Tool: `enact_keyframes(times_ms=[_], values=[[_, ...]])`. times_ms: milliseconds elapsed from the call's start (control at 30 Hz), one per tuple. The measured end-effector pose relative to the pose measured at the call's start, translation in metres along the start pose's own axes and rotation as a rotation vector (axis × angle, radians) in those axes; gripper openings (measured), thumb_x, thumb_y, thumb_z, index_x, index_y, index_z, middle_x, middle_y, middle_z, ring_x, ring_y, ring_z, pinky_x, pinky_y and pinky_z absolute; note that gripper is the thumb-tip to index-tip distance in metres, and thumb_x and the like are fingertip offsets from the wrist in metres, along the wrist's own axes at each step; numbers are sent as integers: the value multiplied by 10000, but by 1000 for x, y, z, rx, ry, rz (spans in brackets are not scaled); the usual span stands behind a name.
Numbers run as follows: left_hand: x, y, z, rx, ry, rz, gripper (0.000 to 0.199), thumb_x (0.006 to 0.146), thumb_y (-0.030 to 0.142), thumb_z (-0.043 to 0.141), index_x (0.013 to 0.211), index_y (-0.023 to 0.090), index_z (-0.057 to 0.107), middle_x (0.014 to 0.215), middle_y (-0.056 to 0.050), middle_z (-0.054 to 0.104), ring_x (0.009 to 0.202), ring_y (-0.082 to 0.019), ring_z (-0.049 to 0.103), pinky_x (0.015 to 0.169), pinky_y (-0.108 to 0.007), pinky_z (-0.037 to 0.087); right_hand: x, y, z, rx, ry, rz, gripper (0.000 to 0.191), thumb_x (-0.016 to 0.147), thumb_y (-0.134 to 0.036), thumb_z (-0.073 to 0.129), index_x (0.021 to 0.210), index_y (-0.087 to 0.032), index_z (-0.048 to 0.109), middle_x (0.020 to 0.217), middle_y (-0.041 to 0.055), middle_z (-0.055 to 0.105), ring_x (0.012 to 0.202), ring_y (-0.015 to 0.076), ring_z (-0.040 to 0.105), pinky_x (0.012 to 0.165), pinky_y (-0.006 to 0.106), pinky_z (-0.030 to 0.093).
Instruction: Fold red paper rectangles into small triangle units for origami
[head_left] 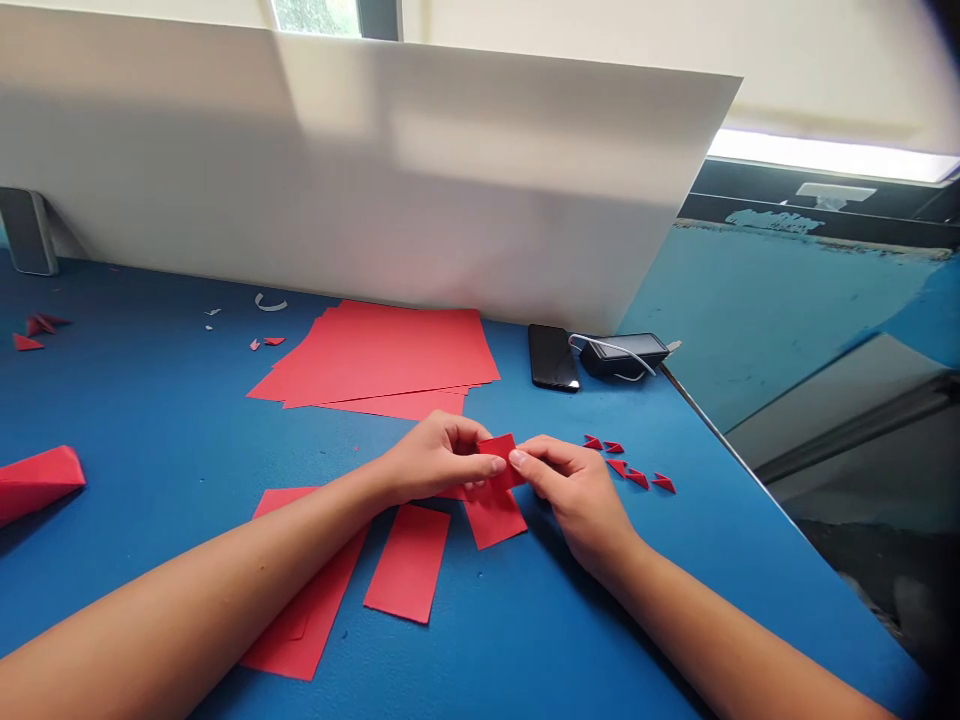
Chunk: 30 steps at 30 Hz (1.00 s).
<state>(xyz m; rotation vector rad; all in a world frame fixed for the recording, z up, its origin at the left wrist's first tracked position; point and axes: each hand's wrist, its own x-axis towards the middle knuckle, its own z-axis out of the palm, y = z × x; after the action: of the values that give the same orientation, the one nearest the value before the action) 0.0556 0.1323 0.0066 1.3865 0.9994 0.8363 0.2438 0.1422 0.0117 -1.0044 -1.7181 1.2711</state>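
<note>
A small piece of red paper [498,449] is pinched between my two hands, just above the blue table. My left hand [442,460] grips its left side with thumb and fingers. On its right edge, the thumb and fingers of my right hand [574,490] are closed. Beneath it lies a red paper rectangle [495,520], partly covered by the held piece. Another red rectangle [409,565] rests nearer to me. Larger red strips [322,620] lie under my left forearm, partly hidden. Several small folded red triangles [637,478] sit right of my right hand.
Large red sheets [390,350] are stacked at the back, before a white board [450,180]. A black phone [553,357] and a dark device with a white cable [622,354] stand right of them. A folded red paper piece [41,483] and red scraps [28,342] lie left.
</note>
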Motion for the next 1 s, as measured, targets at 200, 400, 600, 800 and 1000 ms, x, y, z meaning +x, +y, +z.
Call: enact_keyframes(times_ms=[200,400,600,800,1000], values=[[-1,3,5,-1,53,-21,269,740,370,684,683,111,643,555,-7,591,527,-115,559,526,-215,431,-2,2,4,18,1,31,221,825,-342,593,772,-156,699,743,46,680,685,172,588,640,270,439],[-2,3,5,44,94,-28,299,733,369,678,589,127,578,517,27,529,464,-74,459,445,-187,317,-1,5,2,-51,-6,53,244,821,-367,606,751,-148,686,696,28,659,631,151,556,595,254,415],[-1,4,6,65,143,-60,339,729,394,674,556,135,541,460,30,508,413,-57,377,404,-190,233,0,4,1,8,-1,55,263,820,-382,602,728,-145,667,669,21,629,635,147,535,609,254,414],[-1,8,5,-43,159,-48,312,726,391,683,579,135,583,435,31,502,391,-58,347,411,-201,248,0,6,1,24,52,60,275,814,-400,602,698,-154,642,611,-9,556,584,123,467,581,244,385],[4,-2,-1,-168,123,-4,274,751,349,683,616,120,619,494,9,565,401,-53,395,429,-198,313,3,5,2,44,97,75,306,794,-445,611,684,-160,633,614,-4,570,587,132,481,586,252,398]])
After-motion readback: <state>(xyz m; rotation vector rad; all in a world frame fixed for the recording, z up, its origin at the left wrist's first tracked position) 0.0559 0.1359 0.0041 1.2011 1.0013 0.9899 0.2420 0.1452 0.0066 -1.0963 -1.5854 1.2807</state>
